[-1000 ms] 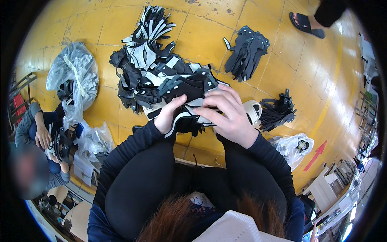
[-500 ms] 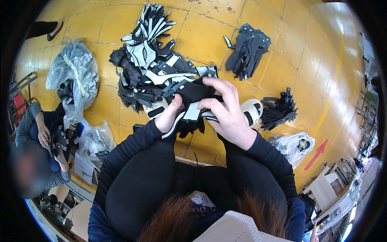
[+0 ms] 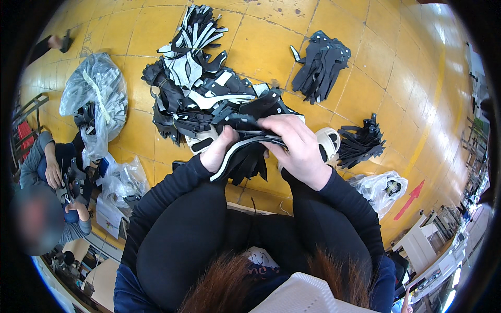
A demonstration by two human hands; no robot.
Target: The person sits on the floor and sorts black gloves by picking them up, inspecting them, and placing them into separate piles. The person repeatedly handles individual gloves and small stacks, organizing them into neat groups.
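My left hand (image 3: pixel 219 150) grips the near-left end of a stack of black fabric pieces (image 3: pixel 248 163), its thumb pressed on top. A white-edged strip (image 3: pixel 224 164) curves along the stack's near side. My right hand (image 3: pixel 298 152) is closed around the stack's right end, thumb below and fingers over the top. Some dark pieces (image 3: pixel 263 106) fan out beyond my fingers, and others hang down between my knees. Just past my hands lies a large pile of black and white fabric cut-outs (image 3: pixel 188 99), bundled in places.
Two more bundles of black strips, one far right (image 3: pixel 321 65) and one nearer (image 3: pixel 361 143), lie on the yellow tiled floor (image 3: pixel 261 28). Clear plastic bags (image 3: pixel 102 99) stand left, beside a seated co-worker (image 3: pixel 44 172) handling dark pieces. A white bag (image 3: pixel 383 190) sits at right.
The white patch between my hands has turned out of sight, and the stack's far pieces have spread outward. My right hand shifted slightly. At far left, a passer-by's foot moved; the co-worker's hands shifted.
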